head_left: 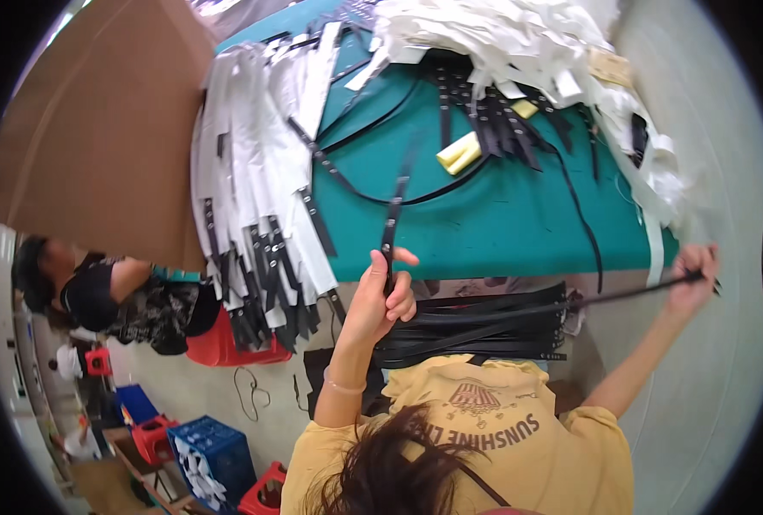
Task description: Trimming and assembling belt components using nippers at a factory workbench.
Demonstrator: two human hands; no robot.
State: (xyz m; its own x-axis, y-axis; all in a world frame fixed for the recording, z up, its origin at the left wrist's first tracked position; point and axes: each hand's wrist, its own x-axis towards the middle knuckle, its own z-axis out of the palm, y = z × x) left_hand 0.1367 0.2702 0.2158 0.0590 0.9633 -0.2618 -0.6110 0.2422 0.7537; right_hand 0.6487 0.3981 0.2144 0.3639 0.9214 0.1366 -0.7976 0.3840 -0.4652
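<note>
My left hand (pixel 380 300) is closed around a black strap (pixel 390 225) with metal eyelets; its free end sticks up past my fingers, over the table's front edge. From that hand the strap runs across my lap to the right, where my right hand (pixel 695 279) grips it farther along, out past the table's right corner. The stretch between my hands is pulled nearly straight. Across my lap lies a stack of similar black straps (pixel 484 300). Another loose black strap (pixel 347 184) curves over the green table (pixel 519 232) in front of me.
White strips (pixel 253 146) with black eyeleted ends hang over the table's left edge beside a large cardboard box (pixel 98 120). More white strips (pixel 493 34) are heaped at the back, near a folded yellow piece (pixel 459 154). Another person (pixel 98 292) sits at the left.
</note>
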